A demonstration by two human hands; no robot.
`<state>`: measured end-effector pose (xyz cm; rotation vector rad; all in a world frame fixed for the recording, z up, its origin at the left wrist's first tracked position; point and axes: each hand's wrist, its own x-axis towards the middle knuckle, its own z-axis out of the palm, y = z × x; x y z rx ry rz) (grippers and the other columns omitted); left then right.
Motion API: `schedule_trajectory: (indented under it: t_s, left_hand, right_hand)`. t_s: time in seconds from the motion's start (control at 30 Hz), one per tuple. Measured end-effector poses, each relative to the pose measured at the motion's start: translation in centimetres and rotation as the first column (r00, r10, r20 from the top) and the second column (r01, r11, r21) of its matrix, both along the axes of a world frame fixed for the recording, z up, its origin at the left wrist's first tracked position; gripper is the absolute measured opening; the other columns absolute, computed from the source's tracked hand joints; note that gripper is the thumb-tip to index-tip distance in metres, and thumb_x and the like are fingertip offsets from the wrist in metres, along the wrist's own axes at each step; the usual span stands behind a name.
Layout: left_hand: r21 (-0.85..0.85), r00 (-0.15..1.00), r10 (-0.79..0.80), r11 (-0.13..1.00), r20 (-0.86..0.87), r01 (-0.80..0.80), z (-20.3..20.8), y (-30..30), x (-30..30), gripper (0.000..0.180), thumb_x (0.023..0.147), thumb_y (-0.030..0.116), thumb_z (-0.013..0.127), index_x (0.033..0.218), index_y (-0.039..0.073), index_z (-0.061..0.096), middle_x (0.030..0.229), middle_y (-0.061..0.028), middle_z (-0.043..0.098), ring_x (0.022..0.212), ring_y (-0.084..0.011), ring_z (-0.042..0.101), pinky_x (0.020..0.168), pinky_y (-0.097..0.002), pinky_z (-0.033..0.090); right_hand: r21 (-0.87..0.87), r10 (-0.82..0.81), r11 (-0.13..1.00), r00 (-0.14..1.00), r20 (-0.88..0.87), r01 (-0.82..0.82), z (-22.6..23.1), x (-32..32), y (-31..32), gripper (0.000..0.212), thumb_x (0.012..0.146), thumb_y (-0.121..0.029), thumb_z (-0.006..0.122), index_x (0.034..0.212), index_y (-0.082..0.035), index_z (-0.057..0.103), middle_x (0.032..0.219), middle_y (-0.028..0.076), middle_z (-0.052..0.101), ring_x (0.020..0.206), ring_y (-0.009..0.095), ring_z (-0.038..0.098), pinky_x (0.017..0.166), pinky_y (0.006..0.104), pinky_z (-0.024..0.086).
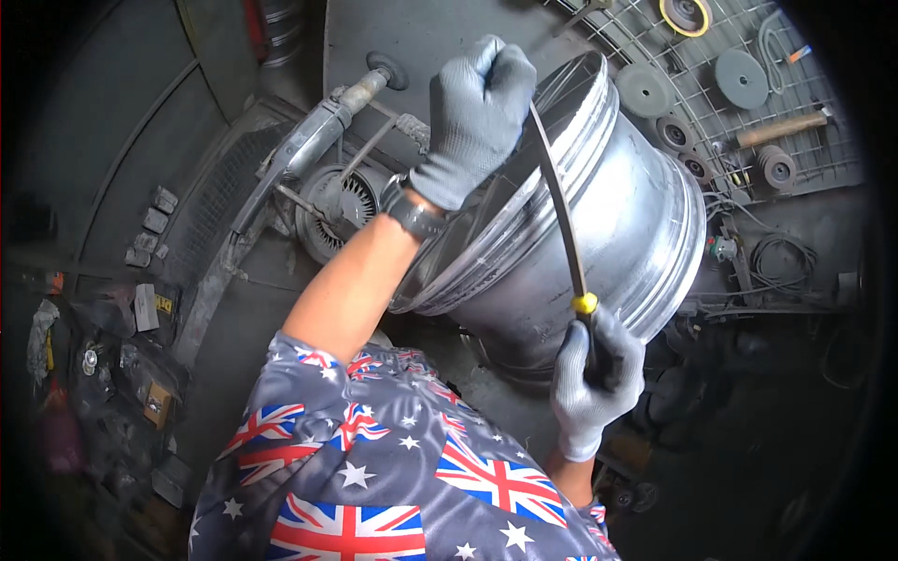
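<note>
A long dark metal file (560, 201) slants across the outer side of a silver wheel rim (617, 215). My gloved left hand (482, 117), closed in a fist, holds its upper end near the wheel's lip. Lower down, the fingers of my gloved right hand (599, 383) wrap around its handle, which has a yellow collar. The blade passes in front of the ridged edge of the rim; whether it touches the metal I cannot tell. The rim lies tilted on its side, its open face partly hidden behind my left hand and forearm.
A dusty metal machine arm (318, 140) stands to the left of the rim, beside a round slotted part (327, 201). At the upper right, grinding discs (645, 90) and a wooden-handled hammer (781, 129) hang on a wire grid. Boxes and clutter (131, 346) lie at the left.
</note>
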<state>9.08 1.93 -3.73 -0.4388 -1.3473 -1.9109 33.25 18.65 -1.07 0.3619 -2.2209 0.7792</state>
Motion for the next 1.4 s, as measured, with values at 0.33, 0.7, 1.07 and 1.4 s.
schedule_trajectory:
  t_s: [0.33,0.7,1.07,1.4]
  left_hand:
    - [-0.049,0.995,0.028,0.999,0.100,-0.023,0.7,-0.2,0.5,0.034,0.107,0.019,0.059,0.075,0.007,0.053,0.070,0.0074,0.044,0.069,-0.0032,0.042,0.061,-0.0259,0.039]
    - [-0.085,0.973,0.130,0.990,0.188,-0.116,2.7,-1.8,0.1,0.037,0.107,0.022,0.057,0.074,0.006,0.051,0.069,0.0066,0.042,0.069,-0.0035,0.038,0.059,-0.0265,0.036]
    - [0.032,0.979,-0.012,0.999,0.201,0.006,3.4,-2.6,-3.8,0.037,0.108,0.021,0.057,0.073,0.010,0.049,0.068,0.0089,0.042,0.063,-0.0019,0.037,0.054,-0.0251,0.033]
    - [-0.013,0.983,-0.024,1.000,0.184,0.027,2.4,-2.0,-3.4,0.035,0.106,0.023,0.059,0.074,0.012,0.051,0.065,0.0073,0.043,0.057,-0.0022,0.039,0.049,-0.0256,0.034]
  right_hand:
    - [-0.054,0.028,0.998,0.999,0.025,-0.027,-0.3,-0.5,-0.1,0.023,0.087,0.007,0.077,0.108,0.006,0.069,0.103,0.021,0.078,0.093,0.025,0.078,0.087,0.0326,0.059]
    - [0.007,0.049,0.999,0.999,0.015,-0.049,1.2,-3.1,-0.9,0.025,0.086,0.004,0.078,0.110,0.003,0.071,0.097,0.017,0.078,0.084,0.022,0.077,0.078,0.0307,0.059]
    - [-0.109,0.088,0.991,0.995,0.042,-0.083,2.5,-6.4,-2.4,0.022,0.090,0.001,0.076,0.112,0.000,0.072,0.096,0.013,0.078,0.081,0.019,0.076,0.078,0.0279,0.057]
    - [-0.080,0.013,0.997,0.997,0.080,-0.007,2.5,-5.0,-1.6,0.020,0.089,0.003,0.077,0.109,0.003,0.072,0.093,0.015,0.078,0.083,0.020,0.078,0.078,0.0289,0.058]
